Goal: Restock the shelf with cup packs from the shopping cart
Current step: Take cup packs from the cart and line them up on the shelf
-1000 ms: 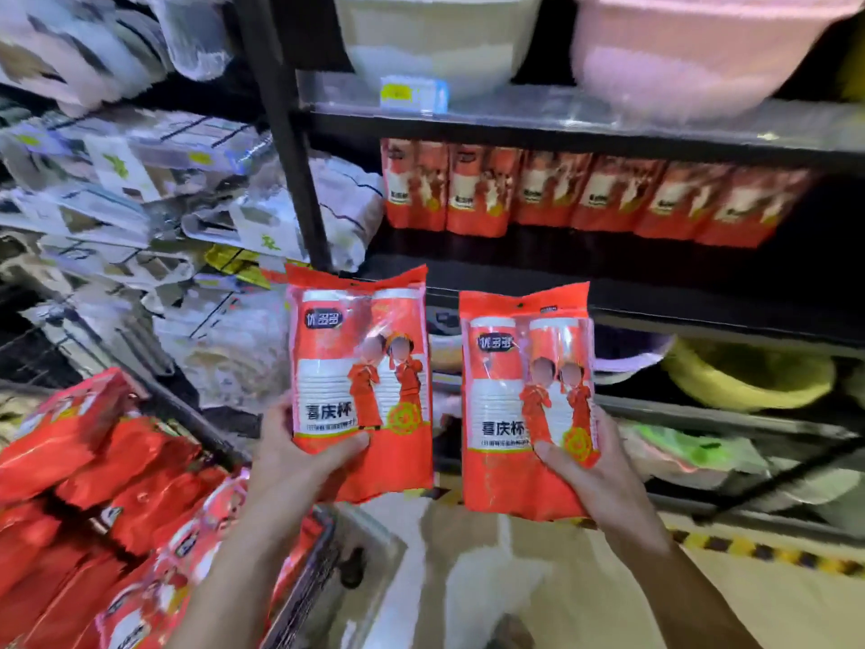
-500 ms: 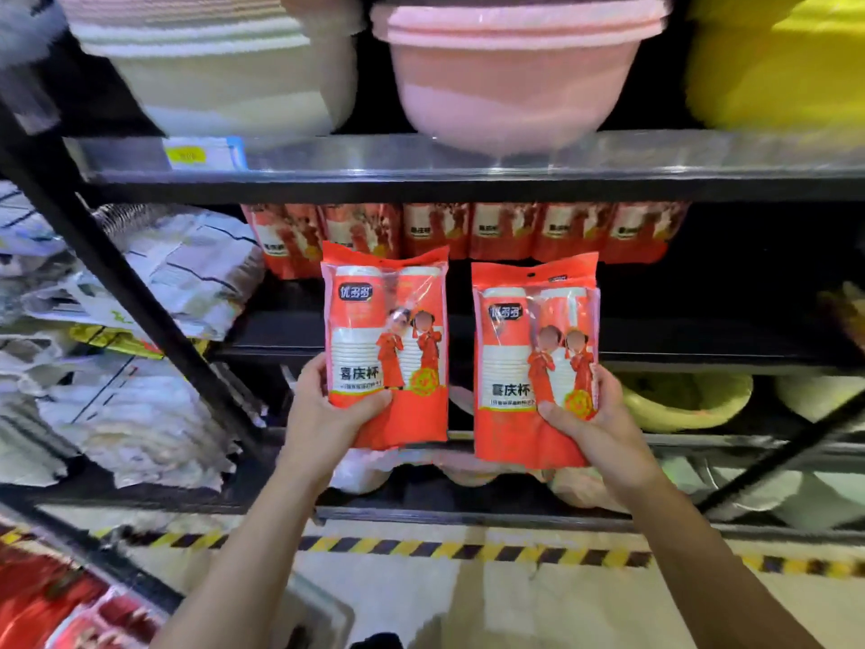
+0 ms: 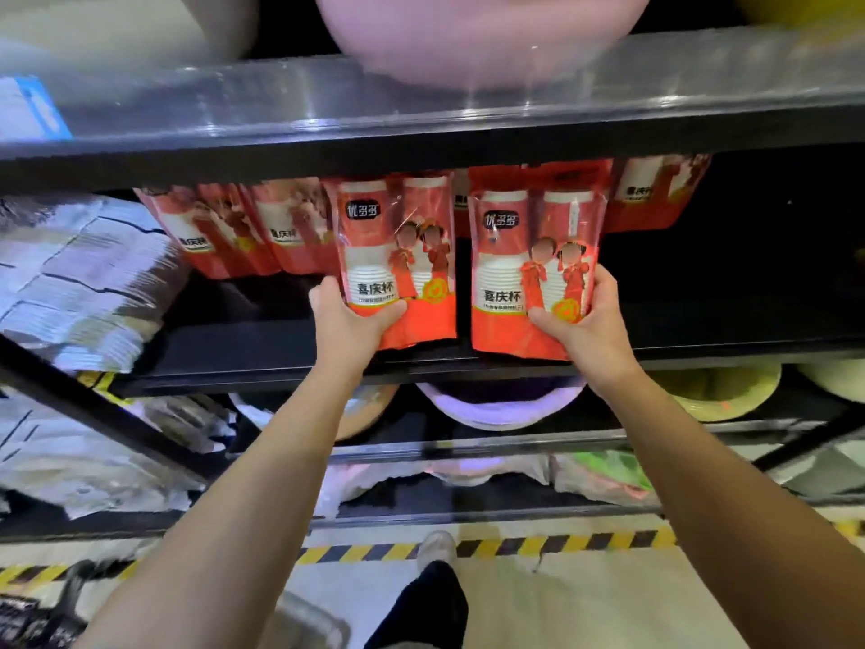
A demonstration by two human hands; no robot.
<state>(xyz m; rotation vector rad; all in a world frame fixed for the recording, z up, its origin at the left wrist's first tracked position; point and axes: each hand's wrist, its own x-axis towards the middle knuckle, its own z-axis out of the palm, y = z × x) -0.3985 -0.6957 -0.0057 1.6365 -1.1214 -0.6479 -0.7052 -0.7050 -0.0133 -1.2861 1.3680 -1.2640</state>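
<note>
— At the shelf (image 3: 257, 332) back, stocked packs (image 3: 220, 236) are ranged, a pink basin (image 3: 468, 39) above.
— At its front, upright, red: left pack (image 3: 398, 245) is gripped by left hand (image 3: 348, 325), right pack (image 3: 524, 255) by right hand (image 3: 592, 330).

Blurry pink basin (image 3: 472, 44), top off-frame.

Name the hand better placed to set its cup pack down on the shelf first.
Right hand, narrowly: its cup pack hangs lower, bottom edge near the shelf board; the left hand holds the other pack slightly higher.
</note>
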